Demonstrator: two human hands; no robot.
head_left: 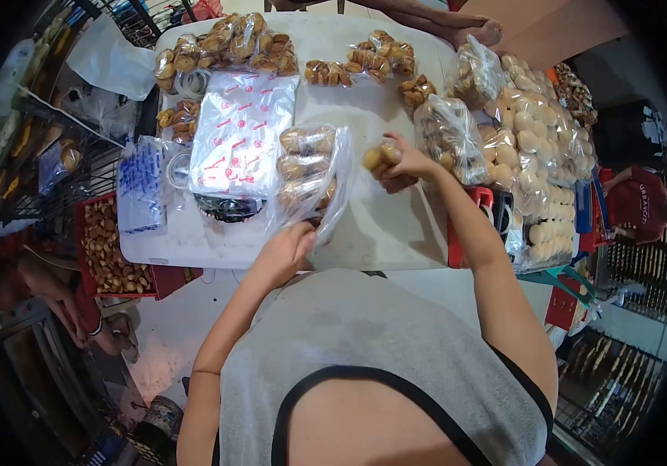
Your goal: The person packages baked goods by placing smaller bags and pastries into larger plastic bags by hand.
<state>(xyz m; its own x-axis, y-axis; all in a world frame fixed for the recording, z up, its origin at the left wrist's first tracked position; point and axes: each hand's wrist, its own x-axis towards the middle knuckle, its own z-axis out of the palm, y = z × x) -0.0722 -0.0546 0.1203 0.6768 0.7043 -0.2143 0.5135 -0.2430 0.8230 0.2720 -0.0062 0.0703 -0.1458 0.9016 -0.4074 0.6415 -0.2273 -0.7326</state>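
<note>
My left hand (283, 252) is closed on the open lower end of a clear plastic bag (340, 167) that lies on the white table (380, 233). Browned bread rolls (305, 167) are stacked inside this bag. To its right, my right hand (407, 161) grips a few small bread rolls (381, 158) above the tabletop, its fingers curled round them; motion blurs them slightly. Just left of the bag lies a stack of printed plastic bags (244, 132) with red marks, on top of a dark round object (229, 208) that is partly covered.
Bagged browned breads (232, 43) line the table's far edge. Many bagged pale buns (531, 132) are piled at right, beside a red crate edge (458, 241). A red crate of rolls (116, 252) stands at left. Another person's foot (477, 33) rests beyond the table.
</note>
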